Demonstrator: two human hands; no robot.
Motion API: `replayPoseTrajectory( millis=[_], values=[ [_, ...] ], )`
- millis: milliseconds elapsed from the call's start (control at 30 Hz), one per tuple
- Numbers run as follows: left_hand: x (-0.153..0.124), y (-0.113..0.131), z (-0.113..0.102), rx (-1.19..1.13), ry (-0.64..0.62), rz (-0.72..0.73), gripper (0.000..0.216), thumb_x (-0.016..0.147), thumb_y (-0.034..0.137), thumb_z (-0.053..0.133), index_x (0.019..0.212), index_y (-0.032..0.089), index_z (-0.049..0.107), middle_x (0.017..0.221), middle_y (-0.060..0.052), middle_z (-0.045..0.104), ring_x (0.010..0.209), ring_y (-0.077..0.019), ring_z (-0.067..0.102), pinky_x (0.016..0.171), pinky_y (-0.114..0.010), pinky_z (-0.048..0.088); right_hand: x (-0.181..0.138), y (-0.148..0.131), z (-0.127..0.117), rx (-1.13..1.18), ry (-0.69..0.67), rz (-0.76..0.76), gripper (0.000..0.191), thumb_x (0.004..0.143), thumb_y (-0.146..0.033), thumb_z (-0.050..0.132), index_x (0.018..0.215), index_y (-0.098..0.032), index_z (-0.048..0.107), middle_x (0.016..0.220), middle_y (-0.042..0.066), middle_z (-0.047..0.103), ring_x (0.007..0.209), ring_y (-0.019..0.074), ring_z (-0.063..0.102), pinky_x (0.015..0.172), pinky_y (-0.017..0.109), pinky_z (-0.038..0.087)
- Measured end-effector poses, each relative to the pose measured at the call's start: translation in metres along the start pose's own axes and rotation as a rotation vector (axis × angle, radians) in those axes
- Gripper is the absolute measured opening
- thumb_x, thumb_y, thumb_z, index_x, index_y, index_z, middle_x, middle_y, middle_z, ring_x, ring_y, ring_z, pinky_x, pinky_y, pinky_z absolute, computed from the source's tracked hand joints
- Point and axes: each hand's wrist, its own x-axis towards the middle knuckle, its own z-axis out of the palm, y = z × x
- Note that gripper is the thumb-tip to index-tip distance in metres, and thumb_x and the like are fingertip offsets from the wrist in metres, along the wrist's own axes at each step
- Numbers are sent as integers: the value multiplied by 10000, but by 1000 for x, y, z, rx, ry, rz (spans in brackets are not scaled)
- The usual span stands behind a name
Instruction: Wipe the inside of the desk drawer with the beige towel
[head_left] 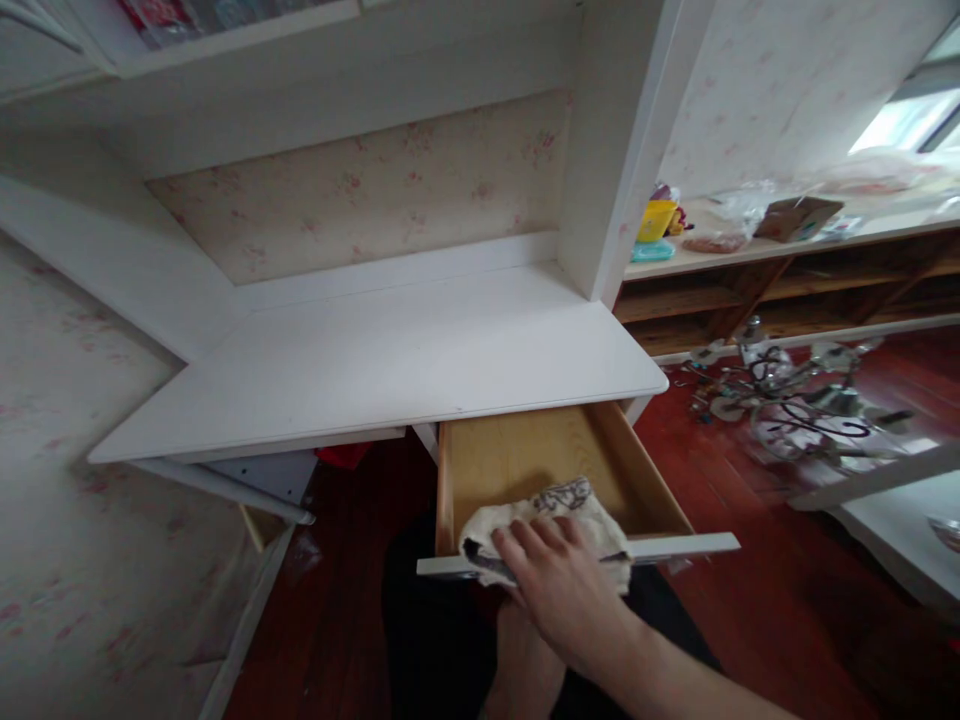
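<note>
A pale cloth [600,530] with a dark pattern is draped over the front edge of a pulled-out wooden drawer [517,445]. My right hand [555,570] lies on top of it, fingers bent over the folded fabric and the white drawer front [686,545]. Below and partly behind it, my left hand [525,650] is close to the outer face of the drawer front; its fingers are hidden by my right hand and the cloth. Bare wood shows inside the drawer. Above it extends the white desktop [405,350].
White shelving [622,150] rises from the desk. To the right, a low shelf unit [750,290] carries a yellow container [656,220], plastic bags and a cardboard box [799,218]. A chandelier [810,400] lies on the red floor, near a white piece of furniture [892,510].
</note>
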Motion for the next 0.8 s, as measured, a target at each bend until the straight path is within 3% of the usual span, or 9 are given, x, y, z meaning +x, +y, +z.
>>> replayPoseTrajectory(
  millis=[100, 167, 233, 300, 367, 433, 533, 700, 800],
  values=[
    [2, 8, -43, 90, 140, -82, 317, 911, 75, 468, 954, 272, 712, 833, -24, 688, 828, -193, 625, 723, -329, 510, 15, -43, 24, 59, 78, -64, 324, 881, -326, 623, 1188, -248, 554, 1135, 106, 659, 1011, 324, 589, 906, 577, 432],
    [1, 12, -68, 142, 258, -100, 269, 880, 105, 561, 1009, 295, 700, 878, -22, 684, 893, -211, 610, 749, -347, 499, 19, -58, 36, 37, 102, -98, 347, 885, -303, 619, 1214, -225, 542, 1194, 132, 631, 1098, 341, 546, 970, 610, 389],
    [0, 17, -79, 153, 323, -134, 277, 851, 110, 613, 1029, 305, 695, 911, -25, 686, 940, -228, 603, 760, -365, 499, 18, -60, 42, 13, 120, -140, 354, 894, -299, 613, 1228, -213, 537, 1247, 145, 607, 1163, 347, 512, 998, 612, 372],
    [1, 25, -73, 127, 358, -142, 276, 875, 119, 580, 1031, 315, 697, 934, -28, 693, 960, -236, 606, 763, -387, 504, 13, -50, 43, 11, 158, -207, 307, 928, -326, 575, 1218, -227, 546, 1304, 135, 585, 1204, 337, 496, 999, 596, 381],
    [4, 31, -53, 86, 357, -131, 296, 928, 141, 491, 1026, 322, 704, 949, -33, 702, 957, -238, 618, 770, -420, 510, 4, -31, 39, 6, 207, -256, 256, 953, -332, 543, 1194, -246, 561, 1332, 118, 580, 1214, 321, 501, 996, 581, 393],
    [6, 29, -30, 54, 274, -114, 334, 953, 148, 425, 1021, 304, 713, 955, -50, 712, 937, -245, 639, 797, -464, 514, -11, -3, 32, -27, 231, -254, 232, 945, -295, 560, 1172, -254, 576, 1315, 108, 602, 1186, 307, 528, 998, 563, 401],
    [6, 8, -6, -29, -2, 126, 345, 938, 119, 432, 1067, 274, 712, 1004, -67, 728, 906, -216, 675, 831, -398, 532, -46, 51, 17, -119, 203, -246, 251, 907, -225, 594, 1157, -248, 594, 1310, 110, 619, 1189, 316, 541, 1023, 569, 388],
    [2, -18, -3, -78, -97, 117, 363, 945, 108, 445, 1176, 301, 648, 1046, 0, 734, 941, -145, 696, 840, -243, 523, -112, 144, -7, -213, 122, -201, 435, 859, -61, 502, 1228, -276, 586, 1455, 94, 519, 1366, 303, 419, 1128, 615, 270],
    [4, -17, -5, -46, -94, 109, 349, 964, 119, 425, 1176, 300, 635, 1038, 5, 731, 939, -135, 699, 818, -218, 519, -139, 184, -17, -185, 65, -20, 465, 857, -64, 455, 1260, -256, 588, 1459, 109, 514, 1357, 328, 441, 1104, 605, 332]
  ],
)
